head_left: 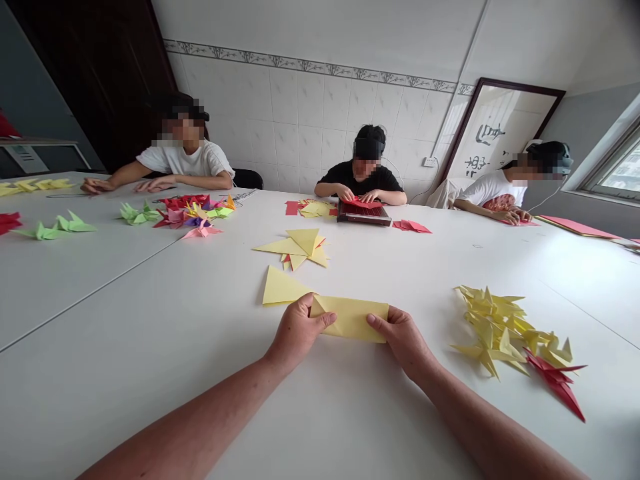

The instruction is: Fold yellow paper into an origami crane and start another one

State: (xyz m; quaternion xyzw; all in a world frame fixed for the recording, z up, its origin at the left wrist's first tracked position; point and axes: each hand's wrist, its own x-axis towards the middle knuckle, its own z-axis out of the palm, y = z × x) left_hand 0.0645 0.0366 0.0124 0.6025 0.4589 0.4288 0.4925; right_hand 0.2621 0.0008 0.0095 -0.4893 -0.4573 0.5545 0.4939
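Observation:
Between my two hands is a folded sheet of yellow paper (356, 321), a flat rectangle with a slanting crease near its left end. My left hand (300, 331) pinches the left end, thumb on top. At the other end my right hand (406, 337) grips the paper the same way, its fingers hidden behind. Just beyond my left hand lies a yellow folded paper triangle (283, 287) on the table. Farther out is a pile of yellow folded triangles (299, 250) with bits of red among them.
Yellow paper cranes (495, 327) and a red paper crane (557, 383) lie to the right. Colourful cranes (193, 212) sit at the left on the white table (150, 373). Across it, a person in black (363, 177) handles red paper; two other people sit left and right.

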